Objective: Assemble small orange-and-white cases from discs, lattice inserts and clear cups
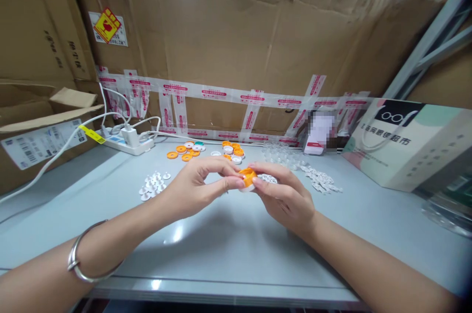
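Above the middle of the grey table [206,254], my left hand [199,183] and my right hand [287,195] both grip an orange and white round plastic part [248,179] between thumbs and fingers. Small white pegged pieces [152,186] lie in a pile left of my left hand. Behind the hands are orange and white rings [186,151] and a second group of orange and white rings [236,151]. Clear plastic pieces [282,153] and flat white pieces [320,179] sit behind and to the right of my right hand.
A power strip [129,141] with white cables stands at the back left beside an open cardboard box [44,141]. A large cardboard wall [228,42] closes the back. At the right are a phone [320,133], a printed carton [398,146] and a clear container [452,200].
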`<state>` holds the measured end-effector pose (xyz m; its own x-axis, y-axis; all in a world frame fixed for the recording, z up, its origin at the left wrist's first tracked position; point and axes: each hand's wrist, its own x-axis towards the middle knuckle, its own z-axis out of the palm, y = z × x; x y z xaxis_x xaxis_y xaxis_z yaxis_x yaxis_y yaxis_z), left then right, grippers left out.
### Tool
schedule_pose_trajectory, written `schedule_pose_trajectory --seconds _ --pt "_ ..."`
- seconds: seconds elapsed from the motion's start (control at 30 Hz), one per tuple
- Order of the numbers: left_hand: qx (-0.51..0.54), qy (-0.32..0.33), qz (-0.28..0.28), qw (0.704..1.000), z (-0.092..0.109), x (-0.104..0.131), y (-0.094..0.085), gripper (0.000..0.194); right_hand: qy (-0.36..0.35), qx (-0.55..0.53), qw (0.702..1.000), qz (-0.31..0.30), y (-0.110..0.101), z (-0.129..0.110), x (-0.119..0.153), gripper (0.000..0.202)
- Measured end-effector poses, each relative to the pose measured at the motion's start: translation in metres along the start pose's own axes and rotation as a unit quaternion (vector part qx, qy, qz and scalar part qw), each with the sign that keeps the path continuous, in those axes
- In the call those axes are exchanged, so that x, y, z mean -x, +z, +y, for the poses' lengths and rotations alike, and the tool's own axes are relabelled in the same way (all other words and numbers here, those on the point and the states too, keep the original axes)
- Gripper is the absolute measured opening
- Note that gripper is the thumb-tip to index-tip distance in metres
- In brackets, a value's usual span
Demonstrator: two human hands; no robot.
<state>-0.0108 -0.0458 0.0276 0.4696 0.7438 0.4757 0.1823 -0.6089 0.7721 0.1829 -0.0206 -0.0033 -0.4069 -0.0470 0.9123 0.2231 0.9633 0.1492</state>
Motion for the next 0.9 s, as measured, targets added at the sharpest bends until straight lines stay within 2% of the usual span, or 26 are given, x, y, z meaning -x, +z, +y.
schedule_pose_trajectory --seconds 0.1,0.23,0.33,0.4,0.47,0.57,0.63,0.7,0.77,0.9 --pt "-0.024 -0.024 -0.003 0.999 0.001 0.000 -0.002 0.022 0.068 -0.043 0.997 -0.001 0.005 -0.003 0.003 0.042" --pt "-0.061 -0.021 -0.004 0.998 -0.002 -0.001 -0.003 0.029 0.188 -0.092 0.978 0.007 0.011 -0.004 0.006 0.041" --pt "-0.038 -0.046 -0.007 0.998 -0.008 -0.004 -0.005 0.025 0.225 -0.100 0.969 -0.013 0.012 0.002 0.010 0.032" --pt "-0.027 -0.075 -0.014 0.997 -0.015 -0.005 -0.009 0.026 0.239 -0.107 0.964 -0.048 0.012 0.009 0.014 0.028" --pt "-0.081 -0.111 -0.042 0.990 -0.022 -0.005 -0.014 0.029 0.234 -0.095 0.961 -0.116 0.012 0.017 0.019 0.024" --pt "-0.229 -0.146 -0.123 0.955 -0.034 -0.002 -0.021 0.032 0.218 -0.042 0.948 -0.228 0.012 0.026 0.025 0.017" --pt "-0.287 -0.145 -0.167 0.932 -0.041 0.000 -0.022 0.034 0.214 0.000 0.930 -0.298 0.012 0.027 0.027 0.015" --pt "-0.314 -0.130 -0.187 0.922 -0.048 0.001 -0.020 0.025 0.197 0.046 0.912 -0.357 0.012 0.025 0.028 0.015" --pt "-0.328 -0.107 -0.189 0.919 -0.052 0.001 -0.017 0.015 0.167 0.094 0.900 -0.392 0.013 0.022 0.028 0.014" --pt "-0.339 -0.114 -0.172 0.918 -0.052 0.000 -0.018 0.014 0.105 0.148 0.897 -0.403 0.014 0.018 0.030 0.014"
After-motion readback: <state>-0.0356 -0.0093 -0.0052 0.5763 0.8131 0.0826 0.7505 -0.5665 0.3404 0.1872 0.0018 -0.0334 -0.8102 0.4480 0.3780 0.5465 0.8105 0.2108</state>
